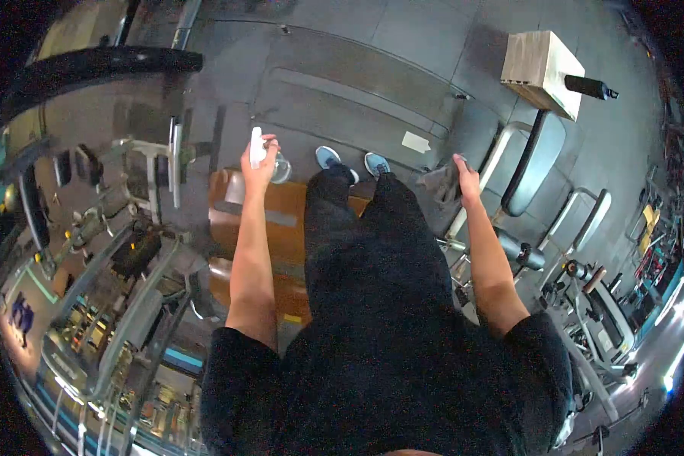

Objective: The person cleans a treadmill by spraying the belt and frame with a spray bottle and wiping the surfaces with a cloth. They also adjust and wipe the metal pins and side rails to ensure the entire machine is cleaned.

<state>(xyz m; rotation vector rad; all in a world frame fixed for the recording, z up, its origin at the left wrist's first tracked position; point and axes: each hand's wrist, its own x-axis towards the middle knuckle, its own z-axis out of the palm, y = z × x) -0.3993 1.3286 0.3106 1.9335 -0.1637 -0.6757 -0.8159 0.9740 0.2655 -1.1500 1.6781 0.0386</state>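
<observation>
My left hand [259,167] is closed around a spray bottle with a white trigger head [256,147] and a clear body [282,169]. It is held out ahead of me, left of my blue shoes [327,157]. Out to the right, my right hand [468,181] grips a grey cloth [438,187], which hangs down on the hand's inner side. The cloth hides part of the floor and equipment behind it. A padded bench [536,163] stands just right of my right hand.
A wooden box [534,70] with a black object [587,87] at its side stands at the front right. A white paper [416,141] lies ahead. Brown panels [228,220] are beside my legs. Gym machines [156,163] line the left; more equipment [600,304] fills the right.
</observation>
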